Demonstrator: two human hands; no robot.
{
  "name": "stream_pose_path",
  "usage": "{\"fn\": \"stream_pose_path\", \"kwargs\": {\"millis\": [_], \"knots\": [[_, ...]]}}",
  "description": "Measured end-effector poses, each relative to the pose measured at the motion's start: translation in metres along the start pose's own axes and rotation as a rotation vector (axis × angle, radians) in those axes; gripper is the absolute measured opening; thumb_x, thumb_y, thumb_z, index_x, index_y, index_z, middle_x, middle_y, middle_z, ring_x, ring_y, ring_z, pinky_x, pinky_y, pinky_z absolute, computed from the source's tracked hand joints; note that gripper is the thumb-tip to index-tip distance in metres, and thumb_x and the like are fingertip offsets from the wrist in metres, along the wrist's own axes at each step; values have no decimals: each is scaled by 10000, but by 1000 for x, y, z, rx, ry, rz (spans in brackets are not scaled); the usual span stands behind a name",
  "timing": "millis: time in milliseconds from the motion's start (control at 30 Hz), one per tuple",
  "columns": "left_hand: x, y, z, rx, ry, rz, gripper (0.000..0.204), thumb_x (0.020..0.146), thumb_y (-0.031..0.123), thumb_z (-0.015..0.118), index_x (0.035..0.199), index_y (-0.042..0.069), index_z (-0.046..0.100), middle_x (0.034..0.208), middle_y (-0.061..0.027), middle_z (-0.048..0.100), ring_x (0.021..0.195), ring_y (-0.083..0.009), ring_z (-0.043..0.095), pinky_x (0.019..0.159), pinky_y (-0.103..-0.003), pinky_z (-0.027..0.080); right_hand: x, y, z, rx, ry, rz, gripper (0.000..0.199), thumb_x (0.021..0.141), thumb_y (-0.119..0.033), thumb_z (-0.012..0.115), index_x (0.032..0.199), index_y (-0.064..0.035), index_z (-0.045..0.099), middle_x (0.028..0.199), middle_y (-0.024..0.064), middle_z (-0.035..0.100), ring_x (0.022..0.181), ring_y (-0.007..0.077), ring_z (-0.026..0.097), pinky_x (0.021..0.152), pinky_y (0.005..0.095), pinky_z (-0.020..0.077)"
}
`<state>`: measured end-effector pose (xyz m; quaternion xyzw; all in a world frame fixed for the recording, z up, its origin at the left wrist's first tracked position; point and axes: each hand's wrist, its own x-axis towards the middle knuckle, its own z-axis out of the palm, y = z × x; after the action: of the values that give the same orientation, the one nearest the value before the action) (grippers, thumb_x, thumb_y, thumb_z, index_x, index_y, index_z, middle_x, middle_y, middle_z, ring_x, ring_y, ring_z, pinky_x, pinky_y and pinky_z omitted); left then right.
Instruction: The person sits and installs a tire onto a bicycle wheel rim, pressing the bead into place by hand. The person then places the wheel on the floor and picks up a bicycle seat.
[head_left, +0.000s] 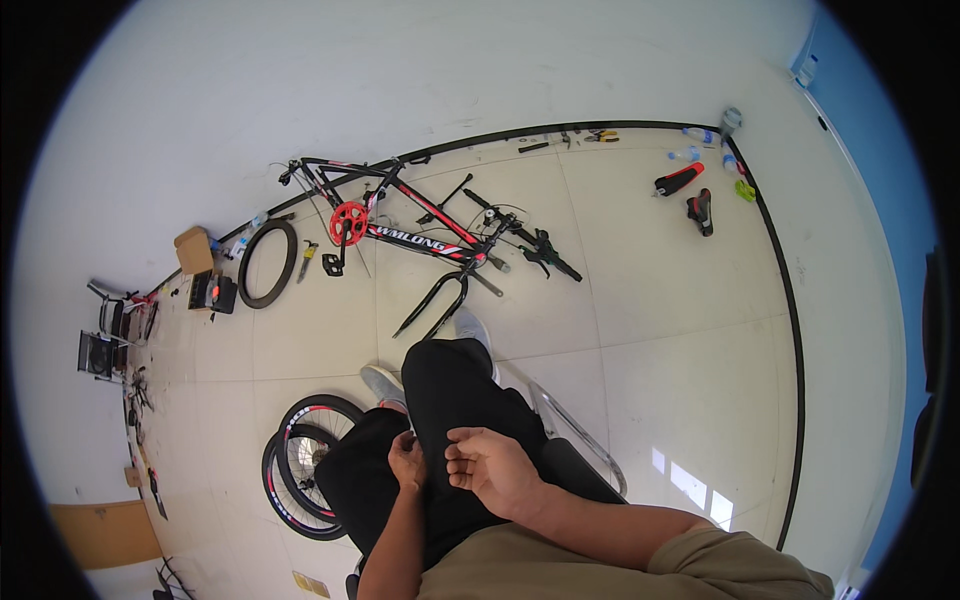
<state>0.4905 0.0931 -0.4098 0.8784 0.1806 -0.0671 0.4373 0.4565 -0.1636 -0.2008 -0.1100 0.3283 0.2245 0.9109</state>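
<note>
My left hand (407, 461) is above my lap, with its fingers bent together by the dark trousers (458, 400). Just right of it, my right hand (497, 470) is half curled over my thigh, palm turned inward. Whatever either hand may pinch is too small or hidden to name. Ahead on the floor lies a black and red bicycle frame (425, 241) with a red chainring (349, 222) and a bare fork (441, 303). Beside it is a handlebar (545, 250) with cables and levers. Two bicycle wheels (284, 508) overlap left of my legs.
A loose tire (245, 276), a yellow-handled tool (307, 262) and an open cardboard box (193, 250) are at the left. A hammer (545, 146) and pliers (602, 136) lie by the far wall. Two saddles (701, 212) and several bottles (686, 154) are far right. A chair's metal leg (580, 430) is beside me.
</note>
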Motion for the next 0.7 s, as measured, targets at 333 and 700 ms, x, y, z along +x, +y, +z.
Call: {"fn": "stream_pose_path", "kwargs": {"millis": [333, 700], "knots": [[-2, 2, 11, -33, 62, -68, 255, 848, 67, 649, 1077, -32, 699, 935, -160, 743, 864, -229, 724, 802, -320, 558, -1, -13, 2, 40, 33, -11, 217, 916, -65, 567, 1126, -48, 616, 915, 87, 654, 835, 241, 622, 773, 389, 516], [-13, 55, 21, 152, -264, -234, 384, 889, 254, 601, 1255, 145, 647, 1154, -129, 713, 1008, -319, 694, 900, -445, 529, 21, -27, 23, -116, 9, 218, 250, 962, -73, 531, 1200, -17, 584, 1001, 106, 676, 870, 244, 639, 791, 384, 511]]}}
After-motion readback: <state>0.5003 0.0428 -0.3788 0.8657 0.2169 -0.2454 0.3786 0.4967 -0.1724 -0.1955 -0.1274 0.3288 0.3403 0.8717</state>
